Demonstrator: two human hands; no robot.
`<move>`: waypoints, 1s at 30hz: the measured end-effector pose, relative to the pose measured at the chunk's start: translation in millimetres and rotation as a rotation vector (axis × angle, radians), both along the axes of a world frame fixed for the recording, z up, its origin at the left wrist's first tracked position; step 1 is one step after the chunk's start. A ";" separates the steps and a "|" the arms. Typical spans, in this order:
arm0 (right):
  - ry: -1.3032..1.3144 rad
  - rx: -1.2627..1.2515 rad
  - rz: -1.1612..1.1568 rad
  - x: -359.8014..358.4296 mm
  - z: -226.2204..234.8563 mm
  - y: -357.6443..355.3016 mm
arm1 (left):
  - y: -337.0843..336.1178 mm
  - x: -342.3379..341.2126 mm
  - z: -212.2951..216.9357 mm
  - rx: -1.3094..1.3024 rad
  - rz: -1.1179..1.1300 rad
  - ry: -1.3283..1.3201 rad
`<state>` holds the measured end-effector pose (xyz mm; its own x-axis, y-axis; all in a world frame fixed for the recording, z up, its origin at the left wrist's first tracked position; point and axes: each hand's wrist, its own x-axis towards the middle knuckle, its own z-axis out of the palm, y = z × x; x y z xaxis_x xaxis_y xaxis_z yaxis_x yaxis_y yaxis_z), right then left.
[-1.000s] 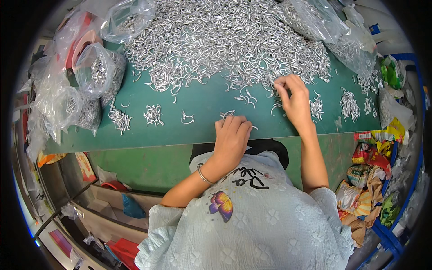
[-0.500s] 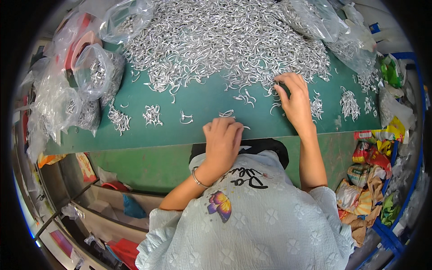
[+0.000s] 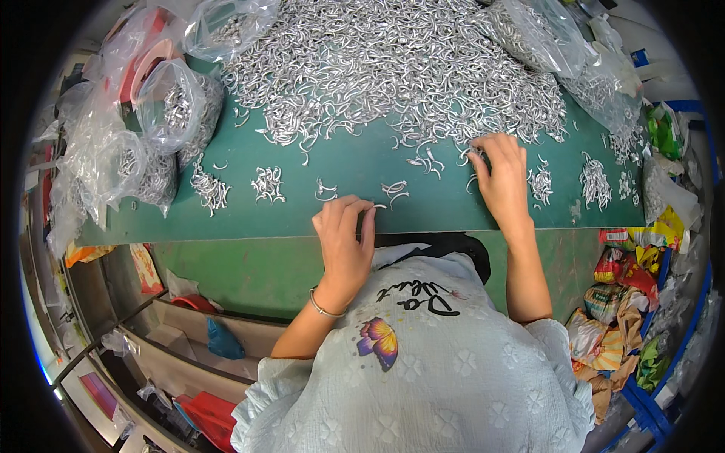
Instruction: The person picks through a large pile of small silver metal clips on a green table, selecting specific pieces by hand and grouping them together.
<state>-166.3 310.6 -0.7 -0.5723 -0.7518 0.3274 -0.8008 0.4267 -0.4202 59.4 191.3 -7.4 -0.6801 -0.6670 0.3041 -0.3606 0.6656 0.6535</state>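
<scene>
A big heap of small silver metal hooks (image 3: 393,68) covers the far half of the green table (image 3: 340,162). My right hand (image 3: 502,181) rests at the heap's near edge, its fingertips curled and pinching a hook from the loose ones there. My left hand (image 3: 343,245) lies at the table's front edge with its fingers closed together; it seems to hold a few hooks, and one hook pokes out at the fingertips. Small sorted clusters of hooks (image 3: 268,183) lie in a row left of my left hand, and more clusters (image 3: 595,181) lie right of my right hand.
Clear plastic bags of hooks (image 3: 170,113) crowd the table's left end, and another bag (image 3: 532,30) lies at the far right. Colourful wrappers and bags (image 3: 627,302) are piled in a bin at my right. Open shelves (image 3: 174,340) sit below the table on the left.
My left hand has slid left along the table's front edge. My right hand has stayed at the heap's edge, shifting only slightly.
</scene>
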 end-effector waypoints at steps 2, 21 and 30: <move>0.007 0.019 0.009 2.9 -3.8 -1.6 | -0.1 1.1 -1.5 0.008 -0.006 -0.009; -0.206 -0.030 0.312 31.3 7.3 -13.3 | -10.3 -3.3 -4.8 -0.037 0.030 0.013; -0.179 -0.019 0.365 52.3 -4.8 -32.0 | -11.1 -1.5 -5.1 -0.017 0.036 -0.007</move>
